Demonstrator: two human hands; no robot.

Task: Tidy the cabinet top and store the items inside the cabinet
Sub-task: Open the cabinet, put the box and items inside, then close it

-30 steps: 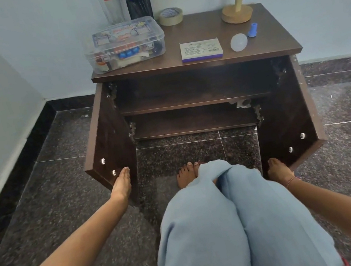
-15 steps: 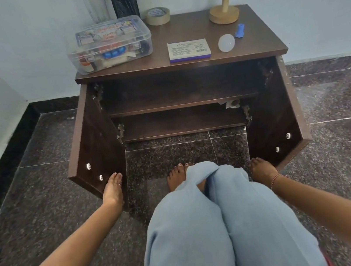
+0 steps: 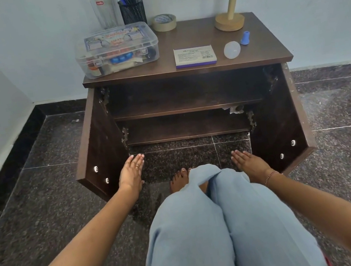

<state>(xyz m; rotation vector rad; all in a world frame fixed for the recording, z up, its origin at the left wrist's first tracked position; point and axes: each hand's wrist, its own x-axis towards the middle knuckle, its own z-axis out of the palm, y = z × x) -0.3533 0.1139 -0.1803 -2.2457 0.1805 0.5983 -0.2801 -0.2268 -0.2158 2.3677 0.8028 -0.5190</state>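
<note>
A dark wooden cabinet stands against the wall with both doors swung wide; the left door and right door flank two bare shelves. On top sit a clear plastic box of small items, a drinking glass, a black mesh pen holder, a tape roll, a flat white-and-purple box, a clear egg-shaped object and a small blue piece. My left hand and my right hand hover flat and empty between the doors, above the floor.
A lamp with a pleated shade stands at the cabinet's back right. My knees in light blue trousers and a bare foot are in front of the cabinet on the dark granite floor. A wall corner lies to the left.
Both hands have come off the door edges and moved inward, now held flat between the open doors. The camera has tilted so the cabinet sits lower in view.
</note>
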